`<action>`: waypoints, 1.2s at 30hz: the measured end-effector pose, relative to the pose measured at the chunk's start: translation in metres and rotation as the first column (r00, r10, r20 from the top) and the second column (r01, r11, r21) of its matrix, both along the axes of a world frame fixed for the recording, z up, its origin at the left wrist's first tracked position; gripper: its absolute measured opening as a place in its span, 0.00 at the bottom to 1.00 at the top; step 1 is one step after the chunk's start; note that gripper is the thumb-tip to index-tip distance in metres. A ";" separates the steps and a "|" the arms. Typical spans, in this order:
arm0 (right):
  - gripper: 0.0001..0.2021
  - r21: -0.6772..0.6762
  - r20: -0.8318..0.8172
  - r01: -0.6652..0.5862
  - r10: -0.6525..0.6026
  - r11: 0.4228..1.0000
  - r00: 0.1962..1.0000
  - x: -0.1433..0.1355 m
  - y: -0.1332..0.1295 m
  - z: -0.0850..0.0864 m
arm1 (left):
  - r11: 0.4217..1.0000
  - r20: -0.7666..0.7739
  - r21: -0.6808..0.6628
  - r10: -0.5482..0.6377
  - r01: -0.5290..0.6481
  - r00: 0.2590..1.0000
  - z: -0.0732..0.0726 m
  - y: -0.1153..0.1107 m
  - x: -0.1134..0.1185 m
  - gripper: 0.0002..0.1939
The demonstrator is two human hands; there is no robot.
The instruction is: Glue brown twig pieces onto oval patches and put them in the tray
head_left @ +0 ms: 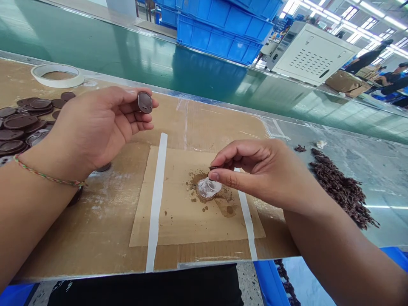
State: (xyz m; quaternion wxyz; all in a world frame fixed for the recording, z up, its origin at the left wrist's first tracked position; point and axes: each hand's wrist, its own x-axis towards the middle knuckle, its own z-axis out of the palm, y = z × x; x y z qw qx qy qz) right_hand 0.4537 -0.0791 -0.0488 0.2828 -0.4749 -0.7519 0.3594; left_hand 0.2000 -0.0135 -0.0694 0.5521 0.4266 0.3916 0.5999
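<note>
A dark brown oval disc [145, 102] is pinched upright between the thumb and fingers of my left hand [98, 123], raised over the board. My right hand [264, 170] pinches a small dark piece [213, 168] just above a small clear cup [208, 188]. That cup stands on a taped cardboard sheet [178, 212], with wet brown spots around it. At the left lie several more brown discs [19, 122], partly behind my left wrist. A heap of small dark pieces [341, 187] lies to the right of my right hand.
A roll of white tape [57, 76] lies at the back left. Beyond the board runs a green belt [127, 51], with stacked blue crates [219, 38] and a pale metal cabinet [314, 53] behind it. A person [393, 76] is far off at the right.
</note>
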 end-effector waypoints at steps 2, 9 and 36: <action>0.06 -0.005 0.001 -0.004 0.004 1.000 1.000 -0.001 0.000 0.000 | 1.000 0.006 -0.014 0.007 -0.006 1.000 0.000 0.000 -0.001 0.09; 0.05 -0.012 -0.017 -0.002 0.002 1.000 1.000 -0.001 0.001 0.000 | 0.999 0.003 -0.028 0.029 -0.029 1.000 0.001 0.001 -0.002 0.09; 0.03 -0.004 0.076 -0.009 0.009 1.000 0.997 0.002 0.002 0.001 | 0.998 -0.060 0.052 0.032 -0.029 0.998 0.006 -0.008 0.005 0.10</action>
